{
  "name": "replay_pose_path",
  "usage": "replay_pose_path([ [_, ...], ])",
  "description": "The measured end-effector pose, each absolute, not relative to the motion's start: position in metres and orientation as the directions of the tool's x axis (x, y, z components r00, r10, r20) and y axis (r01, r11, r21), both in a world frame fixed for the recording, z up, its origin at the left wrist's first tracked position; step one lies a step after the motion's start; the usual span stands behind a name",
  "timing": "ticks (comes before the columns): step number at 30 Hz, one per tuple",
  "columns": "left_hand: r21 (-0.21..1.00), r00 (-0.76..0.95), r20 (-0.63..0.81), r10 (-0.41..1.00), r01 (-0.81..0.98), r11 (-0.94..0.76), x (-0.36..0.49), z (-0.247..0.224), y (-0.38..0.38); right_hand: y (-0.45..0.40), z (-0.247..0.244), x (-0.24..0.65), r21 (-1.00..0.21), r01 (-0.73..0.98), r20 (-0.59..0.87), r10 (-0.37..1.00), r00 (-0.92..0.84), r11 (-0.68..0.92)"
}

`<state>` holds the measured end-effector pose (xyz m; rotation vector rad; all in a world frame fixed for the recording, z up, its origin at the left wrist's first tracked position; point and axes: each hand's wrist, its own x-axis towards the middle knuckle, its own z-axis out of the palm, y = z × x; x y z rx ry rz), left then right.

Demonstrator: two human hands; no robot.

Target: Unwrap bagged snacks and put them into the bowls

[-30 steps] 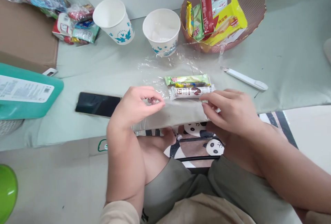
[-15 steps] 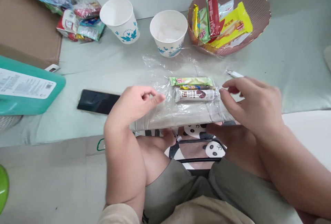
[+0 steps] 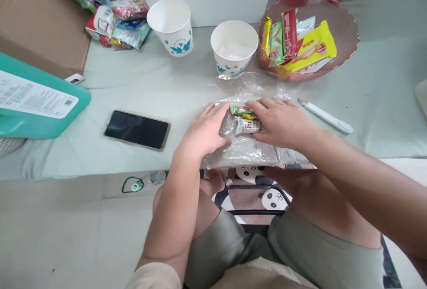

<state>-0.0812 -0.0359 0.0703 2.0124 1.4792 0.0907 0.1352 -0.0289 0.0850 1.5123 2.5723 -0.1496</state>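
here, the right hand [image 3: 278,122] curls over the right ends of the green, yellow and white wrapped snack bars [image 3: 247,125] lying on crinkled clear plastic film [image 3: 256,150]; the left hand [image 3: 207,131], thumb and fingers spread wide, is beside their left ends, holding no bar.

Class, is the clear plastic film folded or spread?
Spread: the film extends beyond the slim green, yellow and white packets on several sides.

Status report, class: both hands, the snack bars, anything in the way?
Left hand open beside three snack bars. Right hand over their right ends, grip unclear. Bars side by side on clear film. Cutter off right.
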Motion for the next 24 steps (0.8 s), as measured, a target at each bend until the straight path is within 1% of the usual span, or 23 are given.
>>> replay_pose_path([
  [4,0.521,0.354,-0.308,0.883,0.84,-0.155,-0.082,0.071,-0.036,-0.033,0.08,0.136,0.005,0.893,-0.148,0.884,-0.444,0.449],
  [9,0.5,0.36,-0.324,0.875,0.85,-0.165,-0.082,0.072,-0.035,-0.04,0.075,0.145,-0.086,0.93,-0.091,0.927,-0.364,0.357],
  [11,0.496,0.361,-0.319,0.876,0.852,-0.17,-0.083,0.071,-0.034,-0.043,0.076,0.152,-0.16,0.926,-0.053,0.934,-0.353,0.341],
  [14,0.502,0.348,-0.315,0.883,0.851,-0.157,-0.084,0.072,-0.034,-0.046,0.084,0.165,-0.341,0.884,0.018,0.942,-0.335,0.321],
  [16,0.502,0.336,-0.323,0.885,0.853,-0.14,-0.084,0.072,-0.034,-0.047,0.093,0.175,-0.452,0.848,0.052,0.958,-0.283,0.275],
  [18,0.497,0.323,-0.337,0.884,0.859,-0.124,-0.083,0.074,-0.034,-0.044,0.106,0.185,-0.516,0.828,0.087,0.975,-0.203,0.218],
  [20,0.492,0.316,-0.347,0.883,0.863,-0.116,-0.083,0.074,-0.033,-0.033,0.123,0.196,-0.53,0.831,0.148,0.983,-0.109,0.172],
  [24,0.474,0.317,-0.349,0.882,0.871,-0.126,-0.082,0.075,-0.033,0.012,0.158,0.209,-0.495,0.863,0.291,0.955,0.057,0.099],
])
